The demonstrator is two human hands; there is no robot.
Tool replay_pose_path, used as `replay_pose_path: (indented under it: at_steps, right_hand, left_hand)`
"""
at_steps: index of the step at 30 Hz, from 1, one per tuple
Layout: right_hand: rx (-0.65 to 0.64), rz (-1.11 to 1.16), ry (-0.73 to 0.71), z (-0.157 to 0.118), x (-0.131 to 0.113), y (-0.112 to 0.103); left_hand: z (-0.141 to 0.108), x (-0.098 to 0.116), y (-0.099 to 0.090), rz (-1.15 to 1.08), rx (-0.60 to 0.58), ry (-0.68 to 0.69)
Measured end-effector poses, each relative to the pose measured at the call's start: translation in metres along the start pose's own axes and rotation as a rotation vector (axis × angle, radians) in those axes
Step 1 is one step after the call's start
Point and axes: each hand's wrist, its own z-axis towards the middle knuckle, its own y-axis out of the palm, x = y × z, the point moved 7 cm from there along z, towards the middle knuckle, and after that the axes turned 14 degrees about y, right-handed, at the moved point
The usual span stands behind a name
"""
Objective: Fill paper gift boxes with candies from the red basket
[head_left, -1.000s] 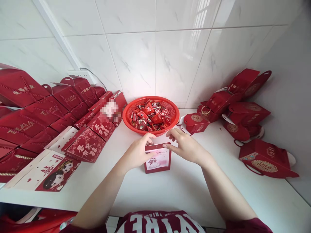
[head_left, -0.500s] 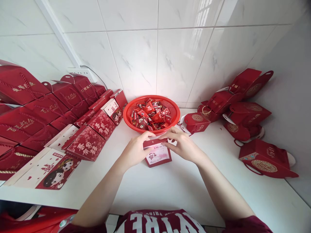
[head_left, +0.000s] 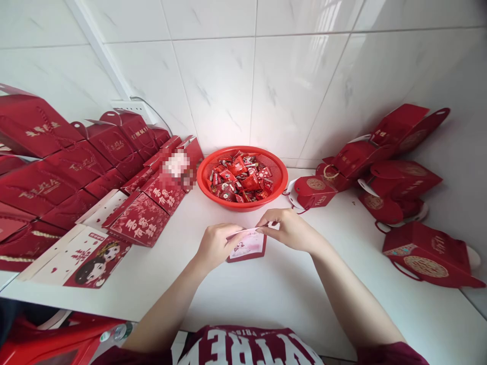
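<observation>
The pink-fronted red gift box (head_left: 249, 245) sits on the white tabletop (head_left: 304, 309), directly between the hands, its top edge running left to right. The left hand (head_left: 219, 247) pinches that edge's left end, the right hand (head_left: 288, 229) its right end; neither is nearer. Just beyond, on the far side, a red plastic basket (head_left: 243, 206) holds wrapped sweets (head_left: 243, 177). Whether the gift box contains anything cannot be told.

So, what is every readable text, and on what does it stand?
"吾家有囍": nearer floral box, floral box behind it.
"囍": white-and-red box.
Too small or blurred: held box, gold-lettered boxes, candy wrappers.
Shirt: white letters, unclear.
</observation>
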Motion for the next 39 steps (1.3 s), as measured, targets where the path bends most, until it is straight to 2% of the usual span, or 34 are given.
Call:
replay_pose_path:
  at_steps: [4, 7, 11, 13, 15, 17, 19, 24, 27, 31, 34, 39]
  right_hand:
    - [-0.043, -0.039, -0.004, -0.009, -0.007, -0.004]
    - [0.024, -0.102, 0.026, -0.014, -0.001, -0.022]
    - [0.133, -0.199, 0.071, -0.019, 0.01, -0.048]
    - [0.167, -0.222, 0.078, -0.021, 0.013, -0.056]
    - [0.182, -0.236, 0.086, -0.023, 0.015, -0.06]
    - [0.183, -0.25, 0.104, -0.024, 0.017, -0.062]
    - [0.183, -0.271, 0.123, -0.025, 0.019, -0.064]
    - [0.189, -0.301, 0.157, -0.028, 0.023, -0.067]
    - [0.194, -0.307, 0.16, -0.028, 0.023, -0.067]
    - [0.191, -0.315, 0.157, -0.027, 0.023, -0.067]
    - [0.181, -0.318, 0.156, -0.025, 0.025, -0.065]
    - [0.156, -0.318, 0.174, -0.024, 0.028, -0.064]
  left_hand:
    - [-0.039, -0.006, -0.024, 0.073, 0.014, -0.03]
    - [-0.089, -0.02, -0.063, 0.171, 0.084, -0.162]
    - [-0.166, -0.038, -0.129, 0.53, 0.238, -0.39]
    - [-0.2, -0.046, -0.16, 0.732, 0.308, -0.551]
    - [-0.226, -0.054, -0.181, 0.874, 0.304, -0.741]
    - [-0.24, -0.06, -0.195, 0.961, 0.278, -0.867]
    - [-0.241, -0.062, -0.201, 1.027, 0.267, -0.875]
    - [-0.223, -0.067, -0.203, 1.049, 0.312, -0.644]
    - [-0.217, -0.074, -0.204, 1.052, 0.309, -0.581]
    - [-0.214, -0.08, -0.2, 1.132, 0.266, -0.588]
    - [-0.215, -0.079, -0.196, 1.2, 0.266, -0.643]
    - [-0.213, -0.078, -0.189, 1.248, 0.209, -0.653]
